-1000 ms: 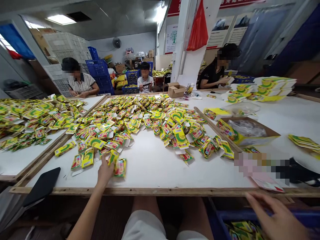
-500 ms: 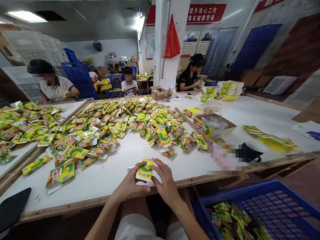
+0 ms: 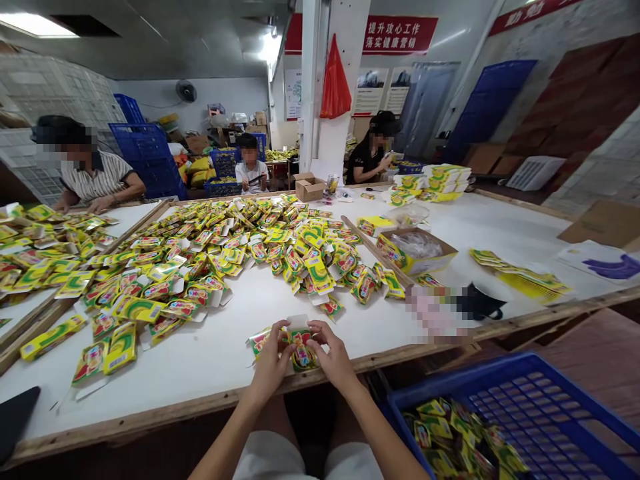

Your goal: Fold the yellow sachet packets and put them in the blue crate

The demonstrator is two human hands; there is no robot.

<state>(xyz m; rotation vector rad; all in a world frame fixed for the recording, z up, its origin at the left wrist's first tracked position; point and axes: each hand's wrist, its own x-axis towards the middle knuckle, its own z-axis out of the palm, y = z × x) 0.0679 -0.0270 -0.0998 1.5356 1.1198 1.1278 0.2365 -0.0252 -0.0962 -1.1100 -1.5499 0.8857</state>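
Note:
Both my hands grip one small yellow-green carton (image 3: 301, 347) at the near edge of the white table (image 3: 225, 353). My left hand (image 3: 271, 365) pinches its left side and my right hand (image 3: 334, 358) its right side, fingers bent onto it. The carton's white top flap stands open. A second flat carton (image 3: 259, 339) lies on the table just left of my left thumb. A large heap of the same cartons (image 3: 225, 247) covers the middle of the table beyond my hands.
A blue crate (image 3: 505, 420) holding cartons stands at my lower right. An open cardboard box (image 3: 417, 250) and flat stacks (image 3: 520, 277) lie to the right. Three people sit at the far side. More cartons (image 3: 35, 247) cover the left table.
My left hand took a carton from the heap and both hands closed on it; it has since turned in my fingers, its flap now up. The view swung right.

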